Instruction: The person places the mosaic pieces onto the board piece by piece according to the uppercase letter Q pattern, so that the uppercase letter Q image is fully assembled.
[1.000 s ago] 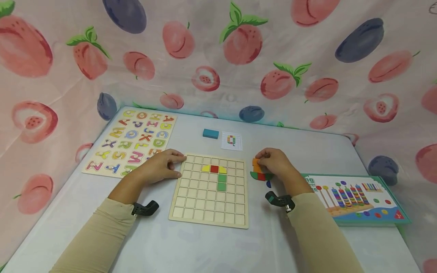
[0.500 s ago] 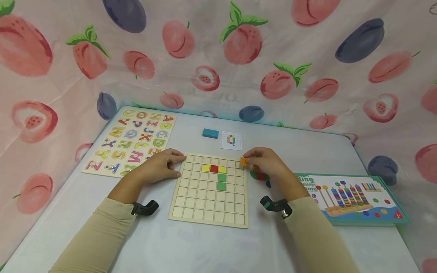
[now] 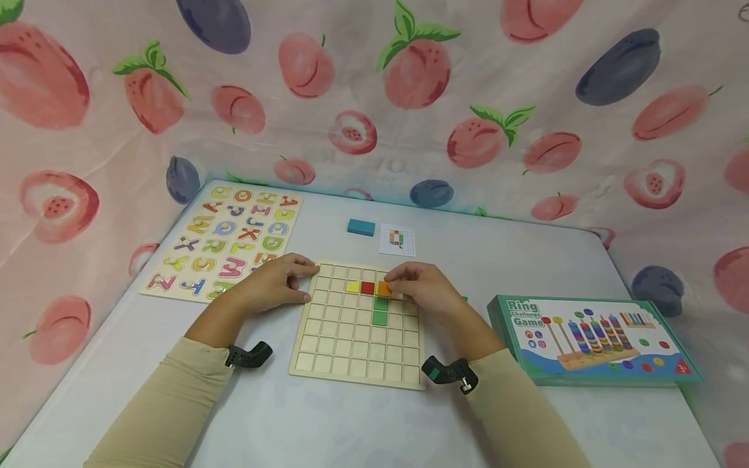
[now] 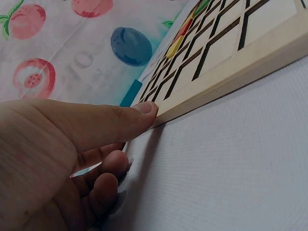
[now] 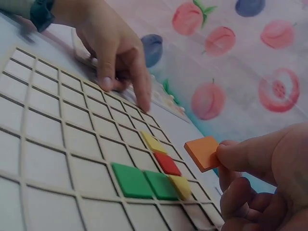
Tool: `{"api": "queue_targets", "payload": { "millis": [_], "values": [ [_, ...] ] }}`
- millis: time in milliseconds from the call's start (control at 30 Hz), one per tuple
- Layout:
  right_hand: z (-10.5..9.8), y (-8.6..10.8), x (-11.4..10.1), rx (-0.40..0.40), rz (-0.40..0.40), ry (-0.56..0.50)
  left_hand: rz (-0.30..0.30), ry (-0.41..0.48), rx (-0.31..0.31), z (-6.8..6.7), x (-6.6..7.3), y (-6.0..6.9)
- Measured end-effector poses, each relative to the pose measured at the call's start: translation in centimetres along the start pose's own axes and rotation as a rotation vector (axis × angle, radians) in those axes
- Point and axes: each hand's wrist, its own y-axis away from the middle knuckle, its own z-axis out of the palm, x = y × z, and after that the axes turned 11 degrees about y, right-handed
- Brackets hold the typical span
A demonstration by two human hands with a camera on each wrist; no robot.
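A wooden grid board [image 3: 342, 338] lies before me on the white cloth. My left hand [image 3: 272, 283] rests at its left side, thumb and index finger touching the edge, the other fingers loosely bent. Between thumb and fingers my right hand [image 3: 424, 286] pinches an orange square tile [image 5: 204, 153], held above the upper part of the grid. In the cells sit a yellow curved tile [image 3: 353, 286], a red square tile [image 3: 367, 288], another yellow curved tile [image 5: 181, 186] and two green square tiles [image 5: 131, 180]. The orange tile hides that second yellow tile in the head view.
Behind the board are a small picture card [image 3: 397, 240] and a blue block [image 3: 361, 227]. An alphabet puzzle board [image 3: 193, 250] lies at the left, a boxed ring game [image 3: 603, 341] at the right. The loose pieces right of the grid are mostly hidden by my right hand.
My right hand has picked up an orange tile from the loose pieces and carried it left, over the grid. The left hand has stayed at the board's edge.
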Motion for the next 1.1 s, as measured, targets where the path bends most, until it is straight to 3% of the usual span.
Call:
{"api": "queue_targets", "payload": {
  "millis": [267, 567, 700, 900, 1100],
  "values": [
    [3.3, -0.1, -0.7, -0.021, -0.018, -0.091, 0.019, -0.016, 0.0, -0.3, 0.1, 0.1],
    [5.9, -0.2, -1.3, 0.046, 0.03, -0.077, 0.007, 0.005, -0.019, -0.2, 0.2, 0.2],
    [6.9, -0.6, -1.8, 0.071, -0.015, -0.007, 0.0, -0.002, -0.001, -0.7, 0.4, 0.4],
    [7.7, -0.7, -2.3, 0.143, -0.012, 0.091, 0.005, 0.008, -0.009, -0.9, 0.6, 0.5],
    [7.4, -0.3, -2.0, 0.185, -0.103, 0.336, 0.004, 0.037, -0.002, 0.0, 0.5, 0.1]
  ]
}}
